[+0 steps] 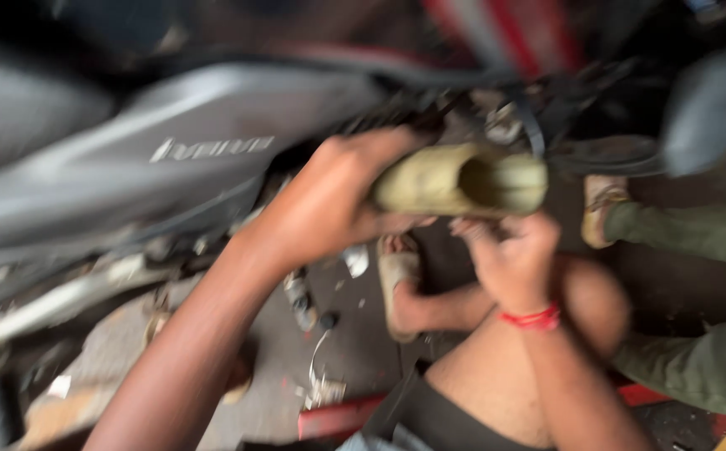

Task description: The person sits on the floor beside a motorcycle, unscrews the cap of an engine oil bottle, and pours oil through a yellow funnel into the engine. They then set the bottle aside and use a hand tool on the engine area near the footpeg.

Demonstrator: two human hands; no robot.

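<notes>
Although the frame is blurred, you can see the dull olive tube-shaped piece (463,182) lying just right of centre in the upper half, its long axis running left to right with the open end toward the right. Your left hand (333,200) is wrapped closed around its left end, while your right hand (509,259) sits curled just beneath the open end, touching its underside. Behind both, the grey motorcycle body panel (171,159) fills the upper left.

Both hands, left hand (329,200) and right hand (509,255), grip a dirty tan hollow part (455,182) beside a grey motorcycle (171,159).
</notes>
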